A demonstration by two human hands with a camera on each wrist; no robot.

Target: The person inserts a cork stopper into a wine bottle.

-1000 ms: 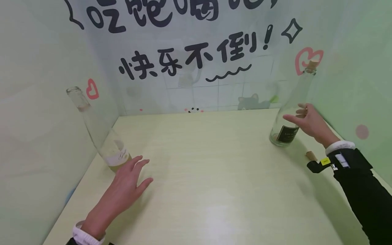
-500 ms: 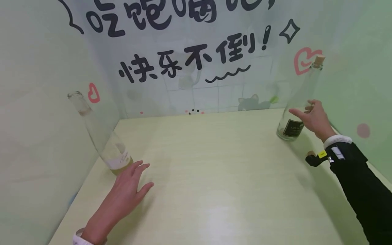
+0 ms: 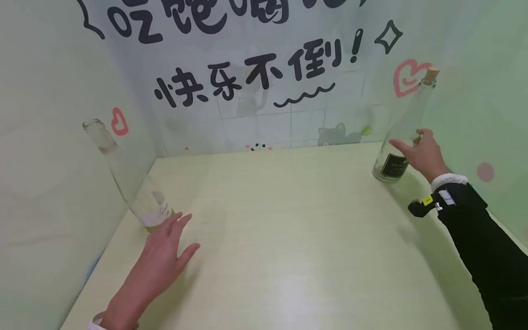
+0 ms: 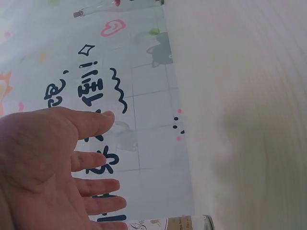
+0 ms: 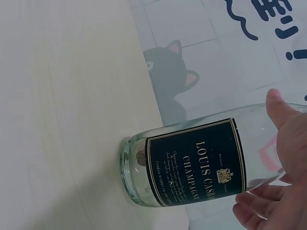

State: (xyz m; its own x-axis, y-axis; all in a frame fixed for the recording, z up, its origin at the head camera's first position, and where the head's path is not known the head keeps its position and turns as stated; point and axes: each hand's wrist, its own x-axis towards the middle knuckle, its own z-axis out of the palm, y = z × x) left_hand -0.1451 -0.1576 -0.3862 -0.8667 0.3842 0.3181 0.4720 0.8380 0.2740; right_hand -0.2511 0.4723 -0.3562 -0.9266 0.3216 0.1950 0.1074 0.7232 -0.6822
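At the table's right far corner stands a clear glass bottle [image 3: 393,166] with a black champagne label and a cork [image 3: 431,74] in its neck. My right hand [image 3: 425,156] holds it low on the body, thumb on one side and fingers on the other. The right wrist view shows the label of this champagne bottle [image 5: 196,165] up close, and a small brown thing near its base. At left a second clear bottle [image 3: 158,215], uncorked, has a pale label and yellowish bottom. Just in front of it, my left hand [image 3: 158,252] hovers, fingers spread and holding nothing.
The pale wooden table [image 3: 280,229] is bounded by a printed back wall [image 3: 247,133], a left side wall [image 3: 53,183] and a green right wall [image 3: 486,119]. A black wrist strap part [image 3: 420,208] almost wholly hides a loose cork on the table.
The champagne bottle has moved slightly right and toward the back wall with my right hand. My left hand keeps nearly the same place. The loose cork has become hidden behind the wrist strap.
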